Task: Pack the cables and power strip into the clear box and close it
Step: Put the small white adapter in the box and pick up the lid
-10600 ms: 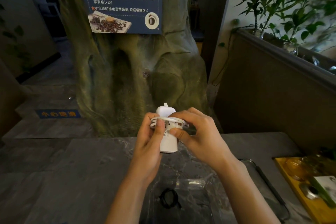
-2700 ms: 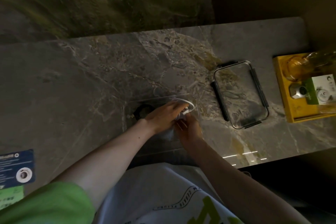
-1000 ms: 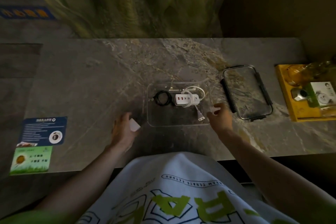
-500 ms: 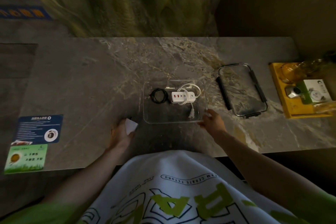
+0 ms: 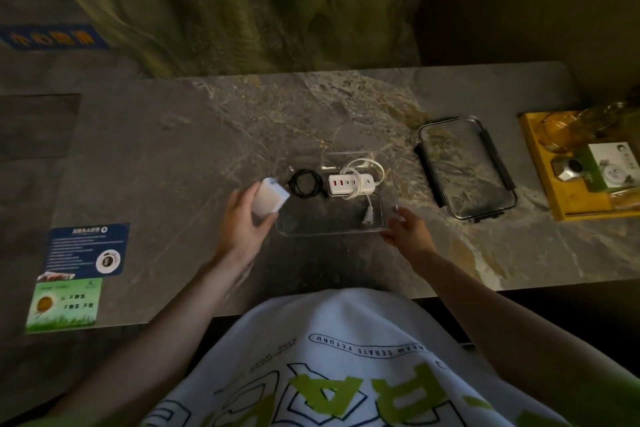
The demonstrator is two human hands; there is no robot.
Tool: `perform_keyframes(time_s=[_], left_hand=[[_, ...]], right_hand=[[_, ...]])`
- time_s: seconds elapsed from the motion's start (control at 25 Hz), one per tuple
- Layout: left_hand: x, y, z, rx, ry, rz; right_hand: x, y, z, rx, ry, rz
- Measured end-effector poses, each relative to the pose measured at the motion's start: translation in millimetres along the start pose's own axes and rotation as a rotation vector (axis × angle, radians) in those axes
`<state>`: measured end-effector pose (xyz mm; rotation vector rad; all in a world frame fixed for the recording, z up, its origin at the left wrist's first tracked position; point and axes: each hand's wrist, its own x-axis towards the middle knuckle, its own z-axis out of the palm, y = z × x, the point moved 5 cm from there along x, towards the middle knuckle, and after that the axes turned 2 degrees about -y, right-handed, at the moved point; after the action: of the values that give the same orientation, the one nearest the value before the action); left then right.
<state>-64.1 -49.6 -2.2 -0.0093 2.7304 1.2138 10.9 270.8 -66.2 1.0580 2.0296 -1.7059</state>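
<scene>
Two items, one black cable coil [image 5: 305, 183] and one white power strip [image 5: 350, 184], lay in your clear box [image 5: 332, 227]; your left hand [image 5: 242, 224] gripped a blurred white block [image 5: 269, 198], right hand's [image 5: 408, 230] fingers curled on the box's corner, lid [image 5: 465, 166] apart.

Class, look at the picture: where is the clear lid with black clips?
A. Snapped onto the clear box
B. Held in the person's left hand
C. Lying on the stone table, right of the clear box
C: the clear lid with black clips lies flat on the grey stone table, apart from the open clear plastic box to its left.
</scene>
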Motion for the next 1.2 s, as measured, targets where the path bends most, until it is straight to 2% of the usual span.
perform_keyframes(time_s=[0.08, 0.16, 0.32, 0.4, 0.88, 1.2], left_hand=[[12.8, 30.2, 11.5, 0.094, -0.082, 0.172], [23.2, 47.8, 31.5, 0.180, -0.238, 0.239], [30.1, 50.3, 76.0, 0.378, -0.562, 0.186], [29.8, 46.4, 88.9, 0.508, -0.654, 0.170], [50.8, 29.4, 99.7, 0.636, -0.749, 0.070], [52.3, 27.2, 105.9, 0.702, -0.801, 0.113]], right_hand=[[1.5, 0.7, -1.4, 0.009, -0.006, 0.009], [1.0, -0.9, -1.6, 0.000, -0.016, 0.014], [-0.3, -2.4, -0.2, 0.021, -0.025, 0.029], [0.5, -3.5, 0.0, 0.010, -0.023, 0.028], [1.4, -11.1, -5.1, -0.122, -0.053, 0.006], [1.5, -10.2, -5.9, -0.124, -0.080, -0.018]])
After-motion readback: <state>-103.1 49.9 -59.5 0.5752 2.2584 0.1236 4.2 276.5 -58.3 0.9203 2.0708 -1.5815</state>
